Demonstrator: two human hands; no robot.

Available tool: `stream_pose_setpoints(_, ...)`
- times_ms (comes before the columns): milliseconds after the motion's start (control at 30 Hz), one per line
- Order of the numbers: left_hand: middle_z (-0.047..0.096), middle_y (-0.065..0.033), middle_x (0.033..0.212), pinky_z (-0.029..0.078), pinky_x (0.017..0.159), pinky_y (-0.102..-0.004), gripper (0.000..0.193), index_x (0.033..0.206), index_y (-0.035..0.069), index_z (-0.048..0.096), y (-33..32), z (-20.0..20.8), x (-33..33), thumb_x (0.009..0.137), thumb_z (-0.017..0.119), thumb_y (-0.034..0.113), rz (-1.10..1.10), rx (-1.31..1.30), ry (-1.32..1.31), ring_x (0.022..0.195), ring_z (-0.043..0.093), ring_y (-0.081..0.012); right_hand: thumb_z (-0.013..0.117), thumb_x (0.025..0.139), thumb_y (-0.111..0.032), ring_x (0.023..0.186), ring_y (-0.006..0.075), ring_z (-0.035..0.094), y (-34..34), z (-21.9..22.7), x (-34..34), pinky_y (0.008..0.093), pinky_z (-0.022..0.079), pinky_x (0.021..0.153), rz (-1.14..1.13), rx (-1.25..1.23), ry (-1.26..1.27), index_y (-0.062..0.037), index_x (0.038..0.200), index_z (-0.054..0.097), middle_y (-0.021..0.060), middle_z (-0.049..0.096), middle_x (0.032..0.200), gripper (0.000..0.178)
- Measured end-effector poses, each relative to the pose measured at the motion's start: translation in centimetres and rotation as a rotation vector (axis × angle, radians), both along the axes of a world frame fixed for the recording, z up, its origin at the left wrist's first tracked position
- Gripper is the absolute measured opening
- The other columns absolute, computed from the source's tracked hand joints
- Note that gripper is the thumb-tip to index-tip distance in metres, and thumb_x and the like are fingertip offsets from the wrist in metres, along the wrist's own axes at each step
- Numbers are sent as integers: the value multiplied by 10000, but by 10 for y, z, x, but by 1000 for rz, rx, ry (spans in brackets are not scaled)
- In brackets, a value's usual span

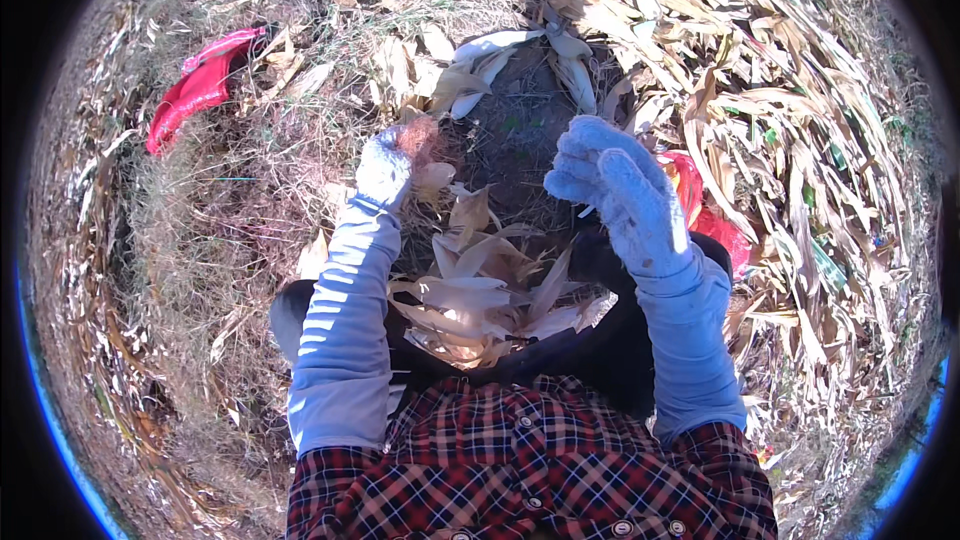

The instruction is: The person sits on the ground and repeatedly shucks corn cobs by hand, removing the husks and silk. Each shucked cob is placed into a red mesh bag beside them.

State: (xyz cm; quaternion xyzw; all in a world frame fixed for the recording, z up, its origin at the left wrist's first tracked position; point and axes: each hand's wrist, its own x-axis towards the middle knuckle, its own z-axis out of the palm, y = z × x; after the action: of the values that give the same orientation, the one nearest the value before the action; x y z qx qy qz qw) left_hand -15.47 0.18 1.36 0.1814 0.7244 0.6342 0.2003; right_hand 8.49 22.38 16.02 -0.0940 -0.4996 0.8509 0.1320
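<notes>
A brown tuft [420,138] is being pinched by the left hand [382,170] at eleven o'clock; the right hand [622,185] is being held at two, grip impossible to tell

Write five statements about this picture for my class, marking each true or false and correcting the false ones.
1. A reddish-brown tuft is at the left hand. True.
2. Both hands are bare. False: both wear pale gloves.
3. The shirt has a plaid pattern. True.
4. All the husks are bright green. False: many husks are dry and pale.
5. Red material shows near the right hand. True.
</notes>
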Motion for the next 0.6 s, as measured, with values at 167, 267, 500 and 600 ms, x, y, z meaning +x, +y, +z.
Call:
stream_pose_setpoints(167, 753, -67, 990, 539, 799, -275, 272, 1144, -6, 731, -15, 62, 49, 892, 729, 98, -111, 155, 41, 874, 672, -116, 629, 1023, -460, 1004, 303, 699, -77, -150, -37, 491, 595, 914, 33, -788, -532, -12, 1266, 630, 169, 691, 1139, 509)
stream_pose_setpoints(267, 739, -72, 988, 566, 826, -334, 301, 1142, -14, 716, -16, 72, 106, 852, 754, 59, -260, 455, -52, 912, 709, -199, 675, 984, -498, 928, 320, 710, -103, -159, -30, 502, 623, 839, 202, -803, -481, 17, 1213, 605, 164, 692, 999, 568)
stream_pose_setpoints(500, 739, -124, 1024, 557, 887, -450, 342, 1113, 102, 755, -23, 66, 188, 772, 785, 127, -1033, -37, 599, 972, 716, -338, 681, 992, -419, 879, 309, 704, -79, -216, -26, 495, 624, 799, 409, -496, -350, 10, 1214, 596, 135, 677, 959, 491)
stream_pose_setpoints(600, 766, -134, 1014, 565, 876, -393, 346, 1179, 106, 768, -34, 77, 149, 853, 775, 223, -1139, -459, 148, 928, 735, -292, 709, 964, -199, 929, 276, 685, -82, -229, -34, 471, 608, 793, -51, -355, -430, -59, 1313, 535, 113, 649, 1063, 414)
